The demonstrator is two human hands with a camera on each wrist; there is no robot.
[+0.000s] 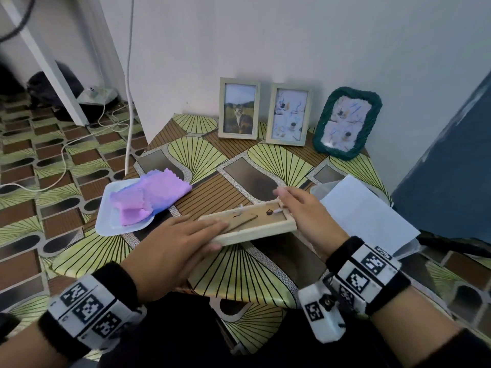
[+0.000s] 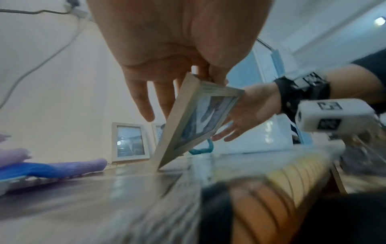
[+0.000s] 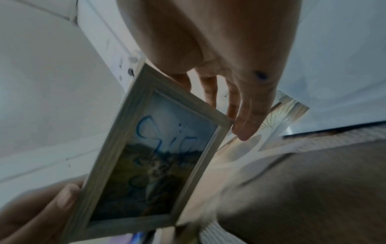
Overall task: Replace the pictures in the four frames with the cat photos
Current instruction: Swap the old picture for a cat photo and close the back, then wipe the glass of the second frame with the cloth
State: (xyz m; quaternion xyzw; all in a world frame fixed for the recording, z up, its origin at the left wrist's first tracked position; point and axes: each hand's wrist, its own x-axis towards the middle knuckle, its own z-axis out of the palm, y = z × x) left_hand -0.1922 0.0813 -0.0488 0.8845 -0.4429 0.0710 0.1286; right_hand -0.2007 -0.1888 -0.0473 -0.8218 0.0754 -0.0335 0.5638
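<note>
**Holding a wooden frame face-down over the table**

Holding a light wooden frame between both hands, the person keeps it back-side up above the patterned table, its brown backing board and small turn clips on show. The left hand lies over the near-left end with fingers stretched along the top and the thumb under the edge, so the frame is pinched there. The right hand is at the far-right end, fingers straight and loosely spread against the frame's short edge; no curl round it shows. From the right wrist view the glass side faces down and carries a cat photo with blue scribbles across it.

Against the wall stand three more frames: one with a cat photo, a second wooden frame with a scribbled picture, and a green woven frame, also scribbled. A white tray with a pink and purple cloth sits at the table's left. A white sheet lies over a clear container at the right.
</note>
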